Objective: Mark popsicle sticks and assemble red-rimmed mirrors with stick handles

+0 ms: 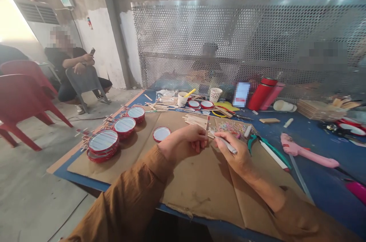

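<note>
My left hand is closed on a flat wooden craft stick, held upright, with a reddish upper end. In my right hand is a white marker, its front end close to the stick; whether they touch I cannot tell. Behind both hands lie loose craft sticks and a pile of small coloured rubber bands. A round red-rimmed lid with a white face rests on the cardboard beside my left wrist. Farther left stand red round tins with sticks across their tops.
Right of my hand lie green-handled pliers, a white-and-green tool and a pink glue gun. Paper cups, a phone and a red flask stand before a perforated metal screen. A person sits at left.
</note>
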Demonstrator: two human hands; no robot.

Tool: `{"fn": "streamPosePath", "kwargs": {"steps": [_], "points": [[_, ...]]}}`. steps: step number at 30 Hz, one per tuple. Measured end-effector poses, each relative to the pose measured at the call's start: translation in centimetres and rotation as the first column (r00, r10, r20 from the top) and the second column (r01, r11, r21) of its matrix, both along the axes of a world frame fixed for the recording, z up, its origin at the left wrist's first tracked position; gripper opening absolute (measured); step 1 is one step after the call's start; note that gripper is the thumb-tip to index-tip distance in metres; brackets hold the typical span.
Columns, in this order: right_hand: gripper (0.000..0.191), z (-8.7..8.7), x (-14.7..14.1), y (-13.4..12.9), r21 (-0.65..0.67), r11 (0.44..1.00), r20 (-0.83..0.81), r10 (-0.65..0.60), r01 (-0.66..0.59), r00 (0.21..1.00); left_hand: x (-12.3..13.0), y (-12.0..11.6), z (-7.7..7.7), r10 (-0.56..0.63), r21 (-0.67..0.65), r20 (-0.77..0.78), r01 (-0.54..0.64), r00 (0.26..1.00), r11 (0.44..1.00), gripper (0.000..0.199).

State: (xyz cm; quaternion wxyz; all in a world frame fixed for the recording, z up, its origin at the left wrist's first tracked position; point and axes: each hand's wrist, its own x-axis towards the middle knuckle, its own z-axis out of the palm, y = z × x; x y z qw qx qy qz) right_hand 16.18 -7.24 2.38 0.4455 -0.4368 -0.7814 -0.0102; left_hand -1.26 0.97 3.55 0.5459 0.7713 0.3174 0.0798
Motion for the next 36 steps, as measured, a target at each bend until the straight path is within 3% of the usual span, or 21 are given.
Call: {"fn": "streamPosePath", "kwargs": {"steps": [14,36], "points": [[0.014,0.0,-0.1,-0.1,0.016,0.999,-0.003,-0.032,0.032,0.999,0.1,0.5,-1.0,-0.025,0.03,0.036,0.024,0.999,0.999,0.015],[0.013,-0.2,-0.4,0.1,0.027,1.0,0.001,-0.006,0.006,1.0,0.1,0.3,-0.6,-0.022,0.03,0.011,0.022,1.0,0.999,0.014]]}}
